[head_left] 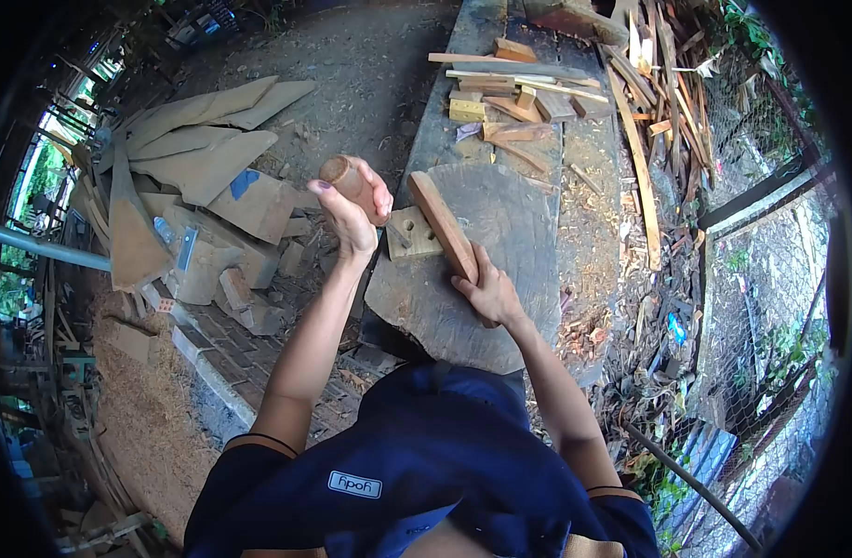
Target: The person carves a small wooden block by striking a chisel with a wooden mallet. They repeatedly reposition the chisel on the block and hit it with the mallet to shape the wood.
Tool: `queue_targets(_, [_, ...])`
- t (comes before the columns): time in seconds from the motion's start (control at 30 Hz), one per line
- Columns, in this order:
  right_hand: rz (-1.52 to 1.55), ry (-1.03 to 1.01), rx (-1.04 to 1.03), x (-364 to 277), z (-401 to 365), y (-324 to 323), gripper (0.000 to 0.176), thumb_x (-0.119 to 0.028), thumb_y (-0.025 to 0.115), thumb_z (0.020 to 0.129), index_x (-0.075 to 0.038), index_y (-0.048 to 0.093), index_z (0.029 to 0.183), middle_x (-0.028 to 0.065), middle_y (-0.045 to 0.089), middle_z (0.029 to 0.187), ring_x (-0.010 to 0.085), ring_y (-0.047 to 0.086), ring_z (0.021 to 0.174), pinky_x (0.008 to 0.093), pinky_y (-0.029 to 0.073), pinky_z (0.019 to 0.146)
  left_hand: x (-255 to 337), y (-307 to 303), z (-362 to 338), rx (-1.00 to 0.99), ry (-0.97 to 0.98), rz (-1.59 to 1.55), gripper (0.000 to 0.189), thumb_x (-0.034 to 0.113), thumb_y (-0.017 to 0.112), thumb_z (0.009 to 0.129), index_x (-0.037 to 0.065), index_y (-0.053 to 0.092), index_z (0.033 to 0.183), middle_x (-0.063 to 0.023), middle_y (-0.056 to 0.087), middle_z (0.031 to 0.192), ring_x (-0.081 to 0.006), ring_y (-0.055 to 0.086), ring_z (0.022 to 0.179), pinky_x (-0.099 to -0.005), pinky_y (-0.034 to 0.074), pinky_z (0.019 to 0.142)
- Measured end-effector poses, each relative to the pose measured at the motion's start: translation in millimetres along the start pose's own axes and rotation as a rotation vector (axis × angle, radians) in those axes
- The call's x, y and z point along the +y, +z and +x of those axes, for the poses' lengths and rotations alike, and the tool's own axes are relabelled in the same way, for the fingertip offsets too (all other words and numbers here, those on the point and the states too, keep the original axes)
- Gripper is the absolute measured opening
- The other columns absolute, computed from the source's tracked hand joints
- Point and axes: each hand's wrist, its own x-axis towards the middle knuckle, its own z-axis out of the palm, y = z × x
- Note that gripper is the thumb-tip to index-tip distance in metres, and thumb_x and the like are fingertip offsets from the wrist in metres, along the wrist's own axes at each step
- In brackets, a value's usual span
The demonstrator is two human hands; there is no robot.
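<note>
My left hand is raised left of the work slab, fingers and thumb wrapped round a short brown wooden piece with a rounded end. Closed round the near end of a reddish-brown wooden bar is my right hand, low over the slab. The bar slants away from me to the upper left. Beside its far half sits a pale wooden block with dark holes in its top; the bar overlaps its right edge in this view. Under them is a thick, dark wooden slab with rough edges.
Beyond the slab, a long bench bears stacked sticks and offcuts. Large flat boards lean in a pile at left. Sawdust covers the ground there. Long wood strips and wire mesh line the right side.
</note>
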Motion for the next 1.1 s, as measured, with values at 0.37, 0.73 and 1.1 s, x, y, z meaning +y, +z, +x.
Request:
queue_targets(0.37, [-0.015,-0.006,0.008,1.0,-0.9,1.0,0.077,-0.040,0.061,0.082,-0.012,0.028,0.145,0.0325,0.063,0.101,0.0485,0.061,0.098,0.0507,0.047,0.090,-3.5,2.8,3.8,0.050,0.017,0.030,0.082,0.088,0.028,0.077,0.008,0.046,0.084,-0.0014,0.044,0.055,-0.0104,0.043,0.043,-0.0238,0.037,0.041])
queue_targets(0.73, [-0.010,0.002,-0.006,-1.8,-1.6,-1.3,0.077,-0.040,0.061,0.081,-0.013,0.027,0.145,0.0309,0.064,0.099,0.0475,0.062,0.097,0.0506,0.047,0.088,-6.2,4.2,3.5,0.108,0.046,0.033,0.077,0.083,0.028,0.082,0.009,0.046,0.086,-0.0029,0.045,0.056,-0.0118,0.044,0.044,-0.0251,0.037,0.043])
queue_targets(1.1, [-0.024,0.024,-0.009,-3.2,-2.1,-2.0,0.080,-0.042,0.061,0.081,-0.009,0.026,0.145,0.0310,0.064,0.101,0.0468,0.062,0.098,0.0489,0.047,0.090,-19.3,17.7,-8.7,0.042,0.143,0.199,0.064,0.071,0.041,0.089,0.007,0.050,0.093,-0.0030,0.049,0.060,-0.0105,0.045,0.045,-0.0233,0.036,0.040])
